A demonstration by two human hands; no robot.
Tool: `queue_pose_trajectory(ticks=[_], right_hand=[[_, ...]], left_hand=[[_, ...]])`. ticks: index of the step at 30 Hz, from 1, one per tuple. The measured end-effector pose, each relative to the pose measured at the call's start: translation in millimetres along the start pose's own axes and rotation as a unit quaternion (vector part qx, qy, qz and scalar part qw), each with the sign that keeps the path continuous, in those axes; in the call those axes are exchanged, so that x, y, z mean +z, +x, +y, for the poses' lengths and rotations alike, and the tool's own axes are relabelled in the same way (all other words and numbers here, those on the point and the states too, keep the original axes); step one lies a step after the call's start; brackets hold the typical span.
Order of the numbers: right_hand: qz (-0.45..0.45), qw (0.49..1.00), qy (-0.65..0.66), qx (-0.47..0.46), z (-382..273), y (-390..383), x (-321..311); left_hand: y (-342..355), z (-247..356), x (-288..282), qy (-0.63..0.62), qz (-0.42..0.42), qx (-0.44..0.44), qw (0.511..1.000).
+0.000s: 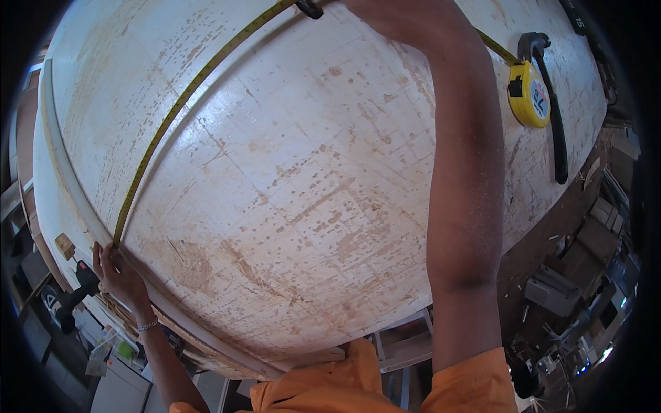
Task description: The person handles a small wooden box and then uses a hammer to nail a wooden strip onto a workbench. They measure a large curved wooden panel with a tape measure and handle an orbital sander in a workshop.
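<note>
A yellow tape measure (529, 96) lies on its side at the right of the worn white tabletop (289, 158). Its extended yellow blade (180, 103) arcs across the top and passes under my right arm. At the left, the fingers of my left hand (124, 277) close on the blade's end, against a pale strip (65, 162) running along the table's edge. My right hand (389, 19) reaches to the far side; its fingers are mostly cut off by the picture's top edge. Close by it, next to the blade, is a black object (310, 8) whose kind I cannot make out.
A claw hammer (559, 131) with a black handle lies beside the tape case. Past the left edge are a black tool (72, 292) and a small wooden block (65, 246). Boards and boxes (571, 275) clutter the floor at the right.
</note>
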State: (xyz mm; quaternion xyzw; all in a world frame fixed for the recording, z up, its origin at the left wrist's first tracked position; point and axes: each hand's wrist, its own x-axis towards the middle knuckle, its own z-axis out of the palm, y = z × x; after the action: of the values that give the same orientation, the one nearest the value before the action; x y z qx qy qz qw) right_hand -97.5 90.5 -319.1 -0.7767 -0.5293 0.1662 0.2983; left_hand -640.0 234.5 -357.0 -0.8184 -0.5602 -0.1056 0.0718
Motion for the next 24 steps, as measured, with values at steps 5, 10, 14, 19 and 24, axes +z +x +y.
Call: queue_pose_trajectory(ticks=[5,10,14,19,24], right_hand=[[-0.027,0.999,0.006,0.020,-5.0,9.7,3.9],[-0.018,0.999,-0.014,0.038,6.2,16.9,12.1],[-0.037,0.999,0.004,0.031,-1.8,16.8,13.4],[-0.030,0.999,-0.004,0.043,-4.7,7.5,-2.1],[-0.038,0.998,-0.005,0.050,-7.3,6.8,-0.1]], left_hand=[[-4.2,-4.8,-4.7,0.008,-0.006,-0.017,1.000],[-2.0,-1.5,-1.7,0.003,-0.007,-0.012,1.000],[-7.6,-10.7,-6.7,0.034,0.001,-0.001,0.999],[-1.1,0.2,-1.7,0.005,-0.005,-0.010,1.000],[-1.7,-0.6,-1.8,0.003,-0.003,-0.018,1.000]])
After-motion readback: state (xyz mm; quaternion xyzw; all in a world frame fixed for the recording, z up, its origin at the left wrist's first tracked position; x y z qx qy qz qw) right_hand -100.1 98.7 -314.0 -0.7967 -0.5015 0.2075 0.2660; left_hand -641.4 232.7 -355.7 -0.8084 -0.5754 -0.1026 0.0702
